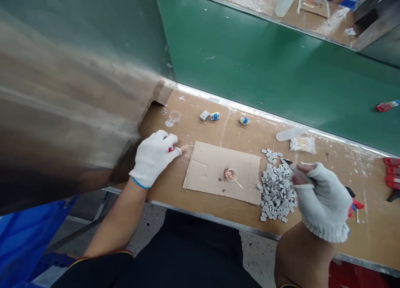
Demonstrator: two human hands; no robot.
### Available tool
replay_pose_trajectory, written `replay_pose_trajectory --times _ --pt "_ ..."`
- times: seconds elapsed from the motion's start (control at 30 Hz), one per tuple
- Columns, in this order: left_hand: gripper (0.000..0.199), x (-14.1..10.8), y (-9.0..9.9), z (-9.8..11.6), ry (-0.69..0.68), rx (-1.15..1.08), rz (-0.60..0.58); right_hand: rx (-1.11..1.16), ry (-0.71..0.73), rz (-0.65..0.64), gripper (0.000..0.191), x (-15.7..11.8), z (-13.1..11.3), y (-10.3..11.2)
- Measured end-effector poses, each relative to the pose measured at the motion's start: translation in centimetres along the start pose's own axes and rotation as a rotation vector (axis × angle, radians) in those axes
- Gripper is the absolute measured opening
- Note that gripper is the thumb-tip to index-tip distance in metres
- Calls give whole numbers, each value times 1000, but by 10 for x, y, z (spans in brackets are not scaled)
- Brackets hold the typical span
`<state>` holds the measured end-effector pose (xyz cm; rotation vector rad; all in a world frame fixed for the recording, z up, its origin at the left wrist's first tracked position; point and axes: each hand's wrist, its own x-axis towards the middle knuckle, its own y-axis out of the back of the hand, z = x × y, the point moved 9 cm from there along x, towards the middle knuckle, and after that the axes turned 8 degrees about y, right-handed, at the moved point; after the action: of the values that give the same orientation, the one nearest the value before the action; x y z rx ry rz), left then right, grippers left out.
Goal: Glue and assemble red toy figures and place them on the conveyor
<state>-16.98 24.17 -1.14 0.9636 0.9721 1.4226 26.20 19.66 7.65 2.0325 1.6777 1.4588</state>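
Cup (236,172) with brown stuff (228,174) and leaning swab (238,183), on cardboard (206,165) near front edge of desk (175,200). Along back edge, clear bag (303,145) of swabs. Held in left hand (156,157), toward left edge, mostly hidden red thing (171,148). Pinched in right hand (323,198), beside grey pieces (276,192), dark-tipped tool (290,164).

red piece (171,148) mostly hidden by left fingers (171,139), rightmost red blocks (393,171) cropped

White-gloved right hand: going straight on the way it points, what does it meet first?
Probably the pile of small grey rectangular pieces, at its far end; the slim dark-tipped tool in the right hand leads. Height above the table is unclear, so it might pass over.
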Motion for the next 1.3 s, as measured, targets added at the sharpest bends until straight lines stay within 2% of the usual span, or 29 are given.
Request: replay_pose_trajectory --times 0.1,0.2,0.27,0.33,0.4,0.43,0.5,0.6,0.7,0.8,0.87,0.93,1.1,1.3 --pt "31 -4 5 -14 -6 -373 80 -30 -8 -74 17 0 4 -9" --pt "44 -11 25 -34 54 -731 302 -94 -68 -102 22 3 14 -14" --pt "61 -17 32 -41 110 -945 382 -145 -127 -201 21 8 24 -29" --pt "72 -20 26 -40 177 -1330 329 -193 -145 -373 14 15 33 -55" --pt "74 -24 16 -25 232 -1717 167 -227 -104 -510 10 21 36 -79" --pt "72 -27 12 -13 248 -1847 86 -233 -73 -541 10 24 35 -87" --pt "69 -35 12 9 245 -1966 -34 -211 -22 -504 11 30 27 -91" --pt "67 -44 13 38 202 -2042 -167 -128 62 -318 12 34 -3 -72" --pt "68 -50 13 60 143 -2045 -253 50 266 -195 18 31 -62 -50" --pt "72 -54 13 74 86 -1980 -264 216 469 -239 33 26 -127 -48" --pt "77 -57 13 79 81 -1893 -244 231 576 -283 28 25 -161 -56" --pt "82 -60 15 80 94 -1787 -205 184 656 -330 20 25 -184 -68" --pt "91 -67 20 69 176 -1594 -113 121 749 -378 20 26 -207 -93" --pt "87 -73 25 52 277 -1591 -72 95 767 -399 25 26 -213 -111"
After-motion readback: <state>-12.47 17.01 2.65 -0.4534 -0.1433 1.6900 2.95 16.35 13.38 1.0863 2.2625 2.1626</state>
